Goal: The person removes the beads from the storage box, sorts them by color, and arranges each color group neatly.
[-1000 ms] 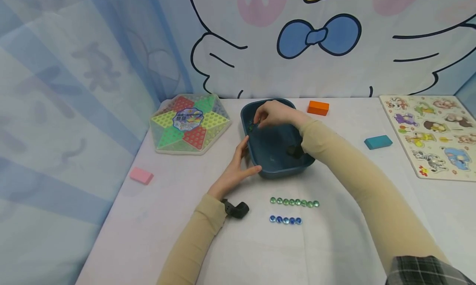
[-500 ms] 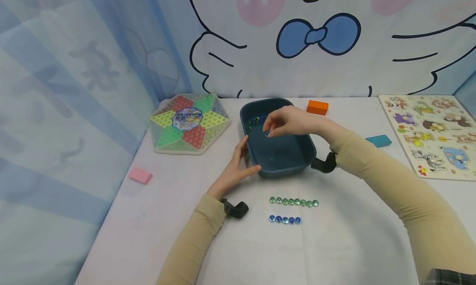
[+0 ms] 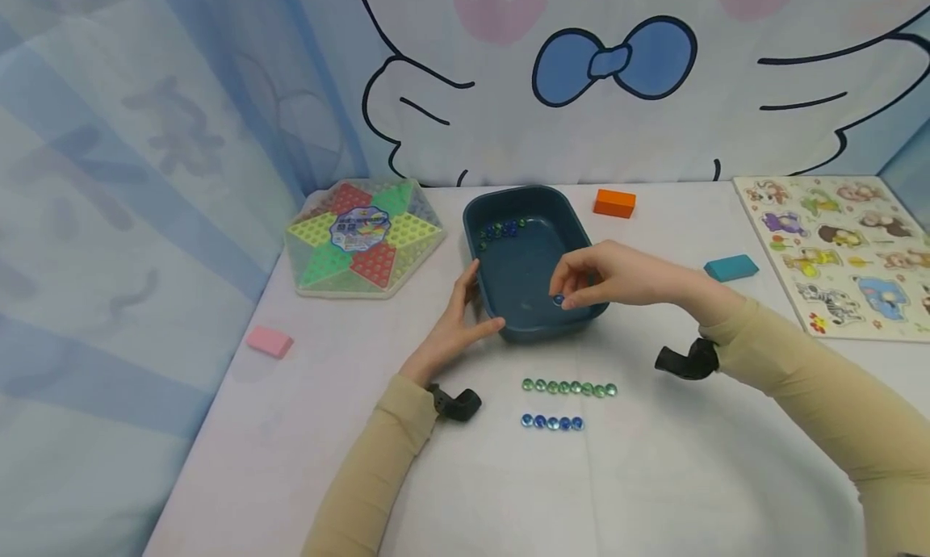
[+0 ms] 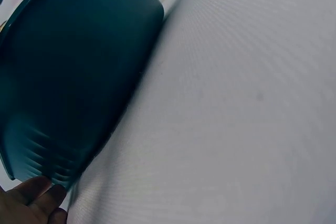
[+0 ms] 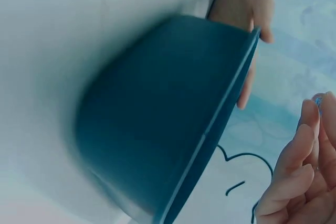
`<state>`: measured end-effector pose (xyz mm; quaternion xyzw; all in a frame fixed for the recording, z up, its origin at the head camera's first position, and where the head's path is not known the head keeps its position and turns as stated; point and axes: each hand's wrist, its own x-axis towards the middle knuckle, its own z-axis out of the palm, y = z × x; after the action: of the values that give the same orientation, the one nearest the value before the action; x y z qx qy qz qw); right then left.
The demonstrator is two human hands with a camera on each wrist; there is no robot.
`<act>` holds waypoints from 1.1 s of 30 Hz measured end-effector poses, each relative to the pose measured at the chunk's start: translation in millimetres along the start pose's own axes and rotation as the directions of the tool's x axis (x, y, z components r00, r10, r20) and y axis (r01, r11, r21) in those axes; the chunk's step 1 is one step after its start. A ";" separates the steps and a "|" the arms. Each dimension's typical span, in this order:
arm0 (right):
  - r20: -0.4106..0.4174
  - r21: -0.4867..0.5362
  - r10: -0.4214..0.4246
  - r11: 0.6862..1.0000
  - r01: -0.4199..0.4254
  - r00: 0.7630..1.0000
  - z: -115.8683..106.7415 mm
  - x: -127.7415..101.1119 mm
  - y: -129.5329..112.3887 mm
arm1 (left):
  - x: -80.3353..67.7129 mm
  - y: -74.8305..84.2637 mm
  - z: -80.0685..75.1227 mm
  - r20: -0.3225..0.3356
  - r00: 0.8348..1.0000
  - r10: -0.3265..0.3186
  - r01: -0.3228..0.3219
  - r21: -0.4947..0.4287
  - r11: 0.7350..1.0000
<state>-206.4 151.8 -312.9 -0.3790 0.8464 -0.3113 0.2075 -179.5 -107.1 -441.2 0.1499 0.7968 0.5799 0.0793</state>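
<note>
My right hand (image 3: 606, 274) pinches a blue glass marble (image 3: 558, 299) between thumb and fingertips, above the near right part of a dark blue plastic basin (image 3: 534, 327). In the right wrist view the marble (image 5: 318, 99) peeks out at the fingertips. My left hand (image 3: 452, 331) rests against the basin's left side, fingers and thumb spread along its outside. Several blue and green marbles (image 3: 501, 230) lie in the basin's far left corner. On the table in front, a row of green marbles (image 3: 570, 387) lies above a shorter row of blue marbles (image 3: 553, 423).
A hexagonal Chinese checkers box (image 3: 366, 238) stands left of the basin. Around it lie a pink block (image 3: 270, 341), an orange block (image 3: 614, 203) and a teal block (image 3: 731, 268). An animal puzzle board (image 3: 835, 254) lies at the right. A printed curtain (image 3: 421, 81) hangs behind the table.
My right hand has come from the basin's far left corner toward its near right side, bringing a blue marble. The left hand stays at the basin. Both rows look the same.
</note>
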 end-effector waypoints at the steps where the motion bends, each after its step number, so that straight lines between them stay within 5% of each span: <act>1: 0.006 0.007 0.002 1.000 -0.002 1.000 1.7 -3.4 0.7 | -0.1 0.2 0.1 0.000 1.000 0.001 -0.001 0.004 1.000; 18: 0.118 0.062 -0.009 0.998 0.002 0.993 50.7 -47.0 14.6 | -0.4 0.8 0.5 0.000 1.000 -0.018 0.018 0.024 1.000; 33: 0.155 -0.039 0.014 0.999 -0.008 0.988 87.9 -65.2 23.9 | 0.3 2.4 1.6 -0.007 1.000 -0.029 0.029 0.022 0.999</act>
<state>-126.1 182.0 -385.1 -0.4011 0.8357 -0.2634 0.2671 -178.9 -104.9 -439.4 0.1373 0.8056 0.5703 0.0836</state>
